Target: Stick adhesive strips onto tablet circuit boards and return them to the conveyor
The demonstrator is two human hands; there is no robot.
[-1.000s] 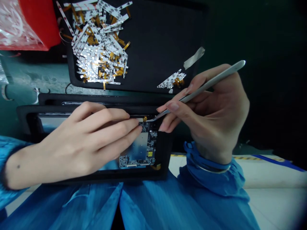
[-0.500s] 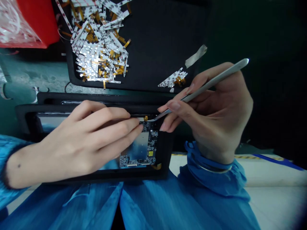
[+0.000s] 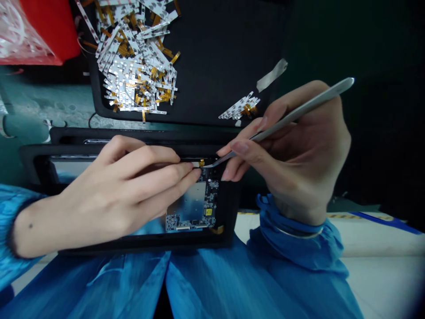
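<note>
Tweezers (image 3: 292,116) gripped between thumb and fingers of the right hand (image 3: 299,150) touch their tips to an amber flex tab (image 3: 202,164) on the far edge of a circuit board (image 3: 195,206), in a black tray (image 3: 229,221). The left hand (image 3: 113,195), half curled, has shifted slightly right, its fingertips (image 3: 195,173) just beside the tab; whether they grip anything is unclear. Board markings are too small to read.
</note>
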